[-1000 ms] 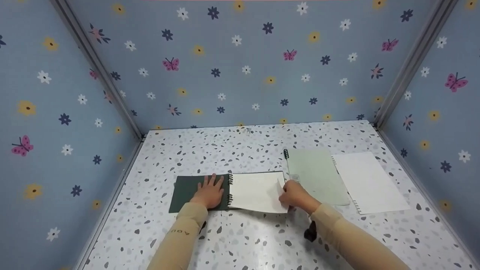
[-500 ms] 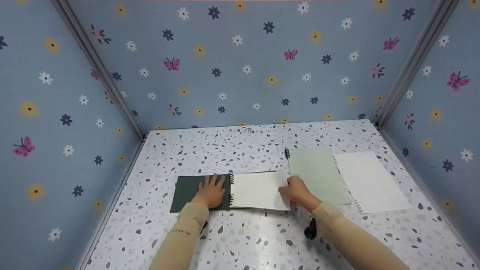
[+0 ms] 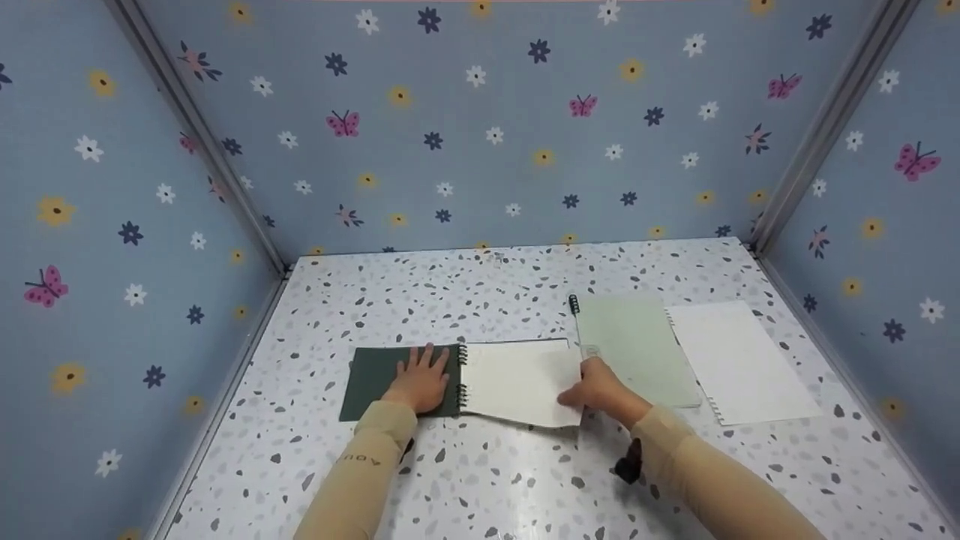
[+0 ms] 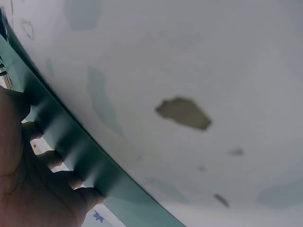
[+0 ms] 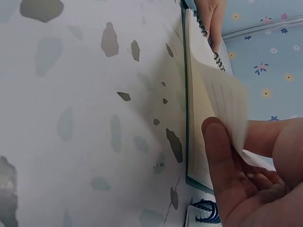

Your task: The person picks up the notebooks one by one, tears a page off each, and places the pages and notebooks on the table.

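A spiral notebook lies spread out, its dark green cover (image 3: pixel 370 379) to the left of the black coil and its cream pages (image 3: pixel 517 379) to the right. My left hand (image 3: pixel 420 385) rests palm down on the cover with fingers spread. At the right edge of the pages, my right hand (image 3: pixel 600 384) pinches paper between thumb and fingers. The right wrist view shows a lined page (image 5: pixel 227 94) lifted and bent away from the stack, with the thumb (image 5: pixel 218 142) against it. In the left wrist view, fingertips of the left hand (image 4: pixel 42 179) touch the green cover.
A pale green spiral notebook (image 3: pixel 637 352) lies just beyond the right hand. Beside it is a loose white sheet (image 3: pixel 742 360) with a torn, notched edge. The speckled tabletop (image 3: pixel 420 292) meets blue flowered panels (image 3: pixel 480 172) at the back and both sides.
The right hand has shifted slightly to the right, with its thumb now pointing left over the page. A raised page corner seen earlier has dropped, and the near edge bows. The left hand stays put.
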A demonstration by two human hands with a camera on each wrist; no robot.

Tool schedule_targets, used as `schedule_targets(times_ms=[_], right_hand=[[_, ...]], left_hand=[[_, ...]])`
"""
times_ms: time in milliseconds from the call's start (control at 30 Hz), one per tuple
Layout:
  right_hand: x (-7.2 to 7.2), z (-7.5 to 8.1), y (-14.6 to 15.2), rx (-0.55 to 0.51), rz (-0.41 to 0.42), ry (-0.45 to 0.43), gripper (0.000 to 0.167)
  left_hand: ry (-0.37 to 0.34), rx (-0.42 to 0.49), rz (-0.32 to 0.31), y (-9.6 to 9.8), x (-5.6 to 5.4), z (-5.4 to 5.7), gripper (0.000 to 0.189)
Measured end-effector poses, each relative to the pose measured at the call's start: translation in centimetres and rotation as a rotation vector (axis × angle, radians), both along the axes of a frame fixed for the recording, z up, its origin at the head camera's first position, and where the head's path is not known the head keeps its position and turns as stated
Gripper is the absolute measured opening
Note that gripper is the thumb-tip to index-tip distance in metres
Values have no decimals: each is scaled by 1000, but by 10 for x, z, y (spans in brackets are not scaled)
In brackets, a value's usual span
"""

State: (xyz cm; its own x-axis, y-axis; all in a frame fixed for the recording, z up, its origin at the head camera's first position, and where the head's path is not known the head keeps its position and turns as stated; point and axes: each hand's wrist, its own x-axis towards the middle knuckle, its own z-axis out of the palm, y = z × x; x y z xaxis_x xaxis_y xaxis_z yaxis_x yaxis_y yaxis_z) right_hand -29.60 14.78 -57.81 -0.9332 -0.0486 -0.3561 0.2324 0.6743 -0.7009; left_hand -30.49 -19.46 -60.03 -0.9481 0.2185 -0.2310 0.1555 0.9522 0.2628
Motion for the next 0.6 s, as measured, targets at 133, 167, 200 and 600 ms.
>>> schedule_targets(times_ms=[133, 167, 200, 600], right_hand=[[0, 3, 13, -11, -2, 16, 50], [-1, 4, 17, -10, 2, 24, 49], [-2, 5, 20, -16, 3, 31, 47], [-38, 25, 45, -166, -51, 68, 55]], left_hand=[[2, 2, -3, 0, -1, 2, 57], [0, 3, -1, -1, -1, 3, 57], [-1, 2, 1, -1, 0, 3, 57], [-4, 7, -1, 2, 1, 5, 57]])
